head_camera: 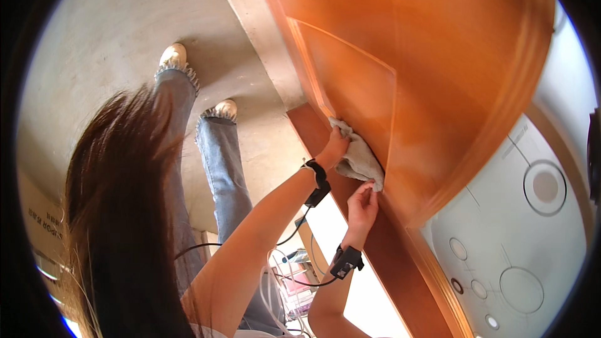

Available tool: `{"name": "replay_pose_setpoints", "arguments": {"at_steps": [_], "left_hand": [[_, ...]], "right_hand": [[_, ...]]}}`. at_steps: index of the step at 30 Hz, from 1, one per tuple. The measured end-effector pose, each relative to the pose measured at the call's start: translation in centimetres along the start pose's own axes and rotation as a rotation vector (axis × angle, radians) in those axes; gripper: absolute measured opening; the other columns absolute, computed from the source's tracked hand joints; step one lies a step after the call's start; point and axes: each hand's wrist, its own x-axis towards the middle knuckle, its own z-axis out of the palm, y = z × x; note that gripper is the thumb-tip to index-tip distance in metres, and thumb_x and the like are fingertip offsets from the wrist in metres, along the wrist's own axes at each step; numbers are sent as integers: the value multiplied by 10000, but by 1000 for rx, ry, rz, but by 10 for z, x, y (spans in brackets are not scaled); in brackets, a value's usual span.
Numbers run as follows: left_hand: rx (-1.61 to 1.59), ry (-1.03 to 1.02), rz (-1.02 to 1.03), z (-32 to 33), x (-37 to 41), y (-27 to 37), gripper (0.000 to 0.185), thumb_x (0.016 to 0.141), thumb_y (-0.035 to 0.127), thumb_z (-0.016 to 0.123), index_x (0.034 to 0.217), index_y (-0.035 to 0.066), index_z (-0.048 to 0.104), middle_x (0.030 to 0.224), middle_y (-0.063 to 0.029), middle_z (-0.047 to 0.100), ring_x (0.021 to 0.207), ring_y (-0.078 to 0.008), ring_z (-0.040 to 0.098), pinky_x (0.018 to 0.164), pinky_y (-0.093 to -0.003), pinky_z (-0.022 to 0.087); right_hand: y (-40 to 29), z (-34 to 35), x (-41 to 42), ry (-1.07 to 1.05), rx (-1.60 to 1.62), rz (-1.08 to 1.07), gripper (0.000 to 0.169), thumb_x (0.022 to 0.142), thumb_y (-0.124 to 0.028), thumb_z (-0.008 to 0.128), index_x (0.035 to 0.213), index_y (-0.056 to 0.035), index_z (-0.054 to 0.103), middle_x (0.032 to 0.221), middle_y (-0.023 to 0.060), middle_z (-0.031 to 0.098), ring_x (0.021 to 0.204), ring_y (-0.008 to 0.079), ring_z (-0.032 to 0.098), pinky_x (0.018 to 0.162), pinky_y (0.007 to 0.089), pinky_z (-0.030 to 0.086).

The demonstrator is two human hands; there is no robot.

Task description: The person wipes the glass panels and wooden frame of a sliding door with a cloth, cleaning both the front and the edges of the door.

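Note:
A grey cloth (pixel 361 157) is stretched between my two hands against the lower part of an orange-brown wooden panel (pixel 352 75) with raised moulding. Its upper end is bunched in my left hand (pixel 337 146). Lower in the picture, my right hand (pixel 364 209) pinches the other end between thumb and fingers. A reddish-brown wooden ledge (pixel 389 253) runs along the foot of the panel, beneath both hands. Each wrist wears a black strap with a small box and a cable.
Concrete floor (pixel 117 19) lies around my shoes, beside a pale raised strip (pixel 263 42). White cables (pixel 267 286) hang near a rack of items (pixel 298 291). A pale circle-patterned surface (pixel 507 244) adjoins the wood. Long hair covers part of the left side. A cardboard box (pixel 42 211) bears writing.

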Motion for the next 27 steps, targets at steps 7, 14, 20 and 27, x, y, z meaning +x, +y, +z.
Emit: {"name": "replay_pose_setpoints", "arguments": {"at_steps": [7,14,20,27], "left_hand": [[388,-196,297,-54,-5,5,388,822,113,625,1191,6,571,1103,-158,644,1034,-261,611,856,-360,491],[-496,7,160,-32,-101,197,316,972,238,405,1158,10,519,1044,-140,624,960,-266,625,783,-422,540],[321,-156,22,-31,-120,166,333,938,130,419,1235,3,502,1099,-138,607,1013,-237,586,851,-375,494],[134,-651,-302,8,-272,85,348,987,276,463,1257,58,494,1207,-99,597,1036,-217,627,829,-369,552]], "right_hand": [[44,19,7,-79,-35,343,209,947,5,464,1130,62,546,1073,165,623,1004,244,607,897,352,531],[119,87,-70,-170,-126,314,165,930,30,499,1079,83,545,1073,179,608,993,244,605,881,324,541],[25,32,-77,-460,-1235,-474,178,950,31,444,1059,133,541,1022,122,616,964,163,591,873,250,509],[-75,11,-259,-367,-390,-601,284,939,-31,512,1214,40,514,990,63,613,899,106,578,791,227,486]]}}
